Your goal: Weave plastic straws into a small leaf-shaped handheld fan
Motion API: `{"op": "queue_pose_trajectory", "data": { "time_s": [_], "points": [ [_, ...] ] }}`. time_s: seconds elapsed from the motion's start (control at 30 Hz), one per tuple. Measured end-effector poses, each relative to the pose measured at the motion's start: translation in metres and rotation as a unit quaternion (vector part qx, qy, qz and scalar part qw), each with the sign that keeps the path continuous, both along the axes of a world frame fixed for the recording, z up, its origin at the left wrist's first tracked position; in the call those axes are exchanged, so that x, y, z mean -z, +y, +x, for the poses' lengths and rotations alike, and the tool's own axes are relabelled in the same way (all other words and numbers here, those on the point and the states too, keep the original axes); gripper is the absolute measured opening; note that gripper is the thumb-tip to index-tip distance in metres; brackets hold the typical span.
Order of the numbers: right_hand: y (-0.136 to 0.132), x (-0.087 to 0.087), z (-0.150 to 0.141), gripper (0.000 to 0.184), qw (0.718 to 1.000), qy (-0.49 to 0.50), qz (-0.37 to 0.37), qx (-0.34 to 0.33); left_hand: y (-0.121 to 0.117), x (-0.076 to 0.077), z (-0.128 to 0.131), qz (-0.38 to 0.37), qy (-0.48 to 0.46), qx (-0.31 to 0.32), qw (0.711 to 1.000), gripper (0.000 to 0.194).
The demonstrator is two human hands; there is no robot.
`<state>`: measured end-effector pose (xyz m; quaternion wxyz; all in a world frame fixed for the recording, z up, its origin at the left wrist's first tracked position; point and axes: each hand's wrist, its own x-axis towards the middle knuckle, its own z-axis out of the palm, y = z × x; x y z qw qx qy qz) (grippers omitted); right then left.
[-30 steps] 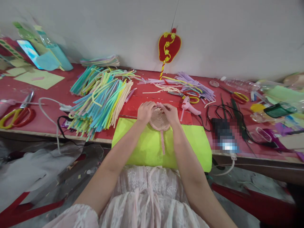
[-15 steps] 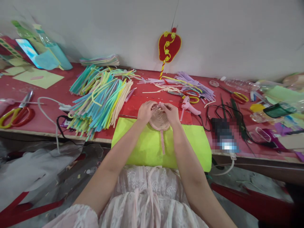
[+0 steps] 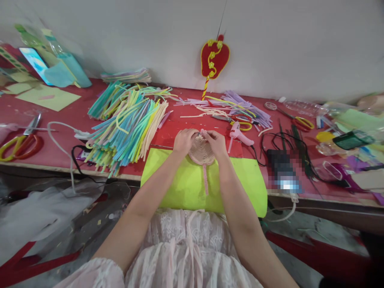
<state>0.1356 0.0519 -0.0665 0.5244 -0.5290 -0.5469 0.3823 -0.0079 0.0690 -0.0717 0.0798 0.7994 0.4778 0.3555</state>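
Head view: little has shifted over the last second. The person's left hand (image 3: 185, 142) keeps its fingers closed on the far left rim of a round, pale beige, ribbed disc (image 3: 201, 154), while the fingers of the right hand (image 3: 216, 143) pinch a small, soft-looking pink piece (image 3: 203, 132) at its top. That piece now shows as a nub near the right fingertips, where earlier it looked wider. I judge this to be fine adjusting at one spot. The disc sits over the far edge of a bright yellow-green sheet (image 3: 243, 182) on the red tabletop (image 3: 72, 114), its straight, fuzzy pink stick (image 3: 205, 180) pointing toward the person.
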Motion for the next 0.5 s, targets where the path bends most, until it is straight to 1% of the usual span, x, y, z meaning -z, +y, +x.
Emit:
{"op": "queue_pose_trajectory", "data": {
  "time_s": [0.3,0.5],
  "points": [
    [0.0023,0.0029,0.0012,0.035,1.0,-0.009,0.01,-0.006,0.0034,0.0034,-0.0007,0.011,0.006,0.006,1.0,0.022],
    [0.0016,0.0033,-0.0002,0.037,1.0,-0.02,0.011,-0.002,0.0042,0.0038,-0.0011,0.013,0.012,0.01,1.0,0.023]
  ]
}}
